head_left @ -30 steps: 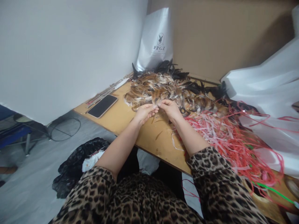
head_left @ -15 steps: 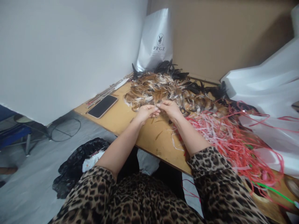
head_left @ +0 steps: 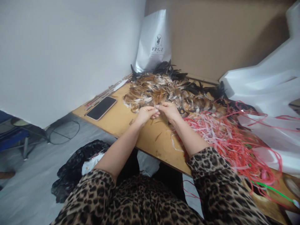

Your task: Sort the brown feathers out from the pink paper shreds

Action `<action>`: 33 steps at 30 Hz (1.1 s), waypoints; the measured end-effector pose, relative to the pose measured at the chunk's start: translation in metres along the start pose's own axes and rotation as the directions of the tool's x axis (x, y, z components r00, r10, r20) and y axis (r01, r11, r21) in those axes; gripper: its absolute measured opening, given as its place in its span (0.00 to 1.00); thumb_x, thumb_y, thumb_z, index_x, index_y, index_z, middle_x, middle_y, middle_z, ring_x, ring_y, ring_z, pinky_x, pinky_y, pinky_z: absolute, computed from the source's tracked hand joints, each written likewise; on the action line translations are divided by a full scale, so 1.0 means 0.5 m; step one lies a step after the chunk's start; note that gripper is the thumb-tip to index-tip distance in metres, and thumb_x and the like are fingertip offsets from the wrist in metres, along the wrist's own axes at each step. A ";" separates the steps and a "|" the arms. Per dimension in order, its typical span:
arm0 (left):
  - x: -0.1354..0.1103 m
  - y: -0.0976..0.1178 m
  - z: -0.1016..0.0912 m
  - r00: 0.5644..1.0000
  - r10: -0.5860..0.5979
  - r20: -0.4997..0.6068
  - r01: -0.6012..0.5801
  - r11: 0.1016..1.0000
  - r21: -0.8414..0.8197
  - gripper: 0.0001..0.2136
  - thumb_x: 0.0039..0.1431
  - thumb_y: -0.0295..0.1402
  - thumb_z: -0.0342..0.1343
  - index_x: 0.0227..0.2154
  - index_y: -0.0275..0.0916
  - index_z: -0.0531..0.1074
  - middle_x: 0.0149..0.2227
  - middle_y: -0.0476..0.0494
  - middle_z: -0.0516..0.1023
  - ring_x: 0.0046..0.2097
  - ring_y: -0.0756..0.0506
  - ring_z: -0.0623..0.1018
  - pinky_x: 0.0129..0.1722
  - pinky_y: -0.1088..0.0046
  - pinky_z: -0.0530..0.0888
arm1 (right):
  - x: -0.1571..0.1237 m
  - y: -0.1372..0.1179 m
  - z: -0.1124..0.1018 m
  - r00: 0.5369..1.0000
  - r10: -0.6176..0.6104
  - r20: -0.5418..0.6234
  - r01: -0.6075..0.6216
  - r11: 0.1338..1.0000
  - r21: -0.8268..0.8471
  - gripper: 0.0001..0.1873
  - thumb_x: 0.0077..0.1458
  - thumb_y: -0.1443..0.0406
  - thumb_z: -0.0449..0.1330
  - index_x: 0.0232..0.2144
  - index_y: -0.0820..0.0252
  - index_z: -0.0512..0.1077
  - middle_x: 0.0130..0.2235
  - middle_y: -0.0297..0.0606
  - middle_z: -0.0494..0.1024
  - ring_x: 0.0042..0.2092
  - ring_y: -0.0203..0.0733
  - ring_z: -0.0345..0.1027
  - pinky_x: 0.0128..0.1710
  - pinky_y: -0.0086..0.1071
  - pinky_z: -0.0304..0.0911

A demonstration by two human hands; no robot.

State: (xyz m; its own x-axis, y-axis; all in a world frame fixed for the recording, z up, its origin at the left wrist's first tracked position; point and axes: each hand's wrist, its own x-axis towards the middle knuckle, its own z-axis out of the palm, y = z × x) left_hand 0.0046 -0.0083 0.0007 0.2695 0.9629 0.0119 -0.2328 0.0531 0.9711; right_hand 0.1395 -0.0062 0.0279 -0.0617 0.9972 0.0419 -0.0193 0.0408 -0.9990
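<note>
My left hand and my right hand meet over the table, each closed in a pinch with the fingertips almost touching. Between them is a feather, its pale base at the fingertips and its brown part rising against the pile behind. The fingers hide much of it. Just beyond my hands lies a heap of brown and white feathers, with black feathers along its back. Beside my right forearm spreads a tangle of red and pink ribbon strips.
A phone lies on the wooden table at left. A silver bag stands at the back. White plastic sheeting rises at right, near a tape roll. On the floor is a black plastic bag.
The view has shifted slightly, so the table and bags appear a little further left. Both hands keep their pinch at nearly the same spot.
</note>
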 end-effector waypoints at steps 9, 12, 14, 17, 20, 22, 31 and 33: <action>0.014 0.002 -0.016 0.977 0.016 -0.214 -0.051 0.986 -0.156 0.09 0.44 0.34 0.61 0.27 0.33 0.73 0.26 0.44 0.77 0.25 0.56 0.73 0.24 0.83 0.66 | 0.020 0.002 -0.033 0.986 -0.164 -0.036 0.149 0.954 -0.262 0.12 0.40 0.58 0.62 0.27 0.61 0.74 0.24 0.33 0.74 0.25 0.32 0.61 0.28 0.28 0.57; 0.017 0.006 -0.020 0.958 0.007 -0.288 -0.073 0.973 -0.218 0.09 0.44 0.34 0.62 0.26 0.33 0.72 0.26 0.46 0.76 0.24 0.57 0.72 0.22 0.84 0.64 | 0.033 0.013 -0.060 0.962 -0.268 0.047 0.251 0.805 -0.538 0.09 0.44 0.62 0.59 0.25 0.62 0.75 0.27 0.35 0.75 0.28 0.35 0.64 0.32 0.30 0.58; 0.017 0.007 -0.020 0.951 0.013 -0.308 -0.088 0.969 -0.231 0.09 0.45 0.34 0.61 0.26 0.33 0.71 0.26 0.46 0.76 0.23 0.57 0.71 0.21 0.84 0.64 | 0.036 0.021 -0.069 0.946 -0.300 0.124 0.301 0.662 -0.686 0.08 0.45 0.64 0.58 0.26 0.61 0.75 0.28 0.36 0.75 0.30 0.36 0.65 0.33 0.30 0.58; 0.017 0.008 -0.021 0.943 0.015 -0.333 -0.101 0.965 -0.244 0.08 0.45 0.33 0.61 0.26 0.33 0.71 0.26 0.46 0.76 0.23 0.57 0.71 0.21 0.85 0.63 | 0.027 0.026 -0.061 0.911 -0.336 0.239 0.373 0.425 -0.825 0.09 0.47 0.66 0.57 0.31 0.58 0.75 0.32 0.37 0.74 0.34 0.38 0.66 0.35 0.31 0.58; 0.018 0.006 -0.022 0.939 0.005 -0.343 -0.102 0.959 -0.263 0.09 0.45 0.33 0.61 0.26 0.33 0.71 0.26 0.46 0.76 0.23 0.58 0.71 0.22 0.85 0.63 | 0.010 0.025 -0.039 0.872 -0.359 0.334 0.432 0.244 -0.868 0.12 0.51 0.65 0.54 0.37 0.55 0.74 0.37 0.38 0.73 0.38 0.39 0.65 0.36 0.31 0.57; 0.019 0.004 -0.022 0.941 0.007 -0.339 -0.108 0.954 -0.279 0.09 0.44 0.34 0.62 0.26 0.33 0.71 0.25 0.47 0.76 0.23 0.58 0.71 0.21 0.84 0.62 | 0.002 0.023 -0.024 0.849 -0.357 0.390 0.462 0.142 -0.876 0.12 0.53 0.64 0.52 0.38 0.55 0.73 0.38 0.41 0.72 0.40 0.41 0.64 0.37 0.32 0.56; 0.022 0.002 -0.026 0.941 -0.003 -0.338 -0.110 0.942 -0.316 0.09 0.44 0.33 0.62 0.27 0.33 0.71 0.26 0.47 0.76 0.23 0.58 0.71 0.21 0.85 0.63 | 0.014 0.027 -0.032 0.919 -0.333 0.212 0.350 0.440 -0.827 0.09 0.49 0.64 0.54 0.26 0.60 0.74 0.31 0.38 0.74 0.33 0.39 0.65 0.33 0.31 0.56; 0.022 0.001 -0.027 0.943 -0.006 -0.333 -0.112 0.936 -0.334 0.09 0.44 0.33 0.62 0.27 0.33 0.71 0.26 0.47 0.76 0.23 0.58 0.71 0.21 0.85 0.63 | 0.020 0.023 -0.035 0.966 -0.242 0.094 0.243 0.712 -0.659 0.10 0.46 0.61 0.56 0.24 0.62 0.74 0.25 0.36 0.73 0.27 0.35 0.63 0.29 0.29 0.55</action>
State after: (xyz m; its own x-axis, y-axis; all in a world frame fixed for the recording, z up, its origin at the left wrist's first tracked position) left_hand -0.0050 0.0058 -0.0020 -0.0551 0.9957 -0.0739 -0.5598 0.0305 0.8280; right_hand 0.1562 0.0053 0.0165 -0.1485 0.9472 0.2841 0.6293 0.3122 -0.7118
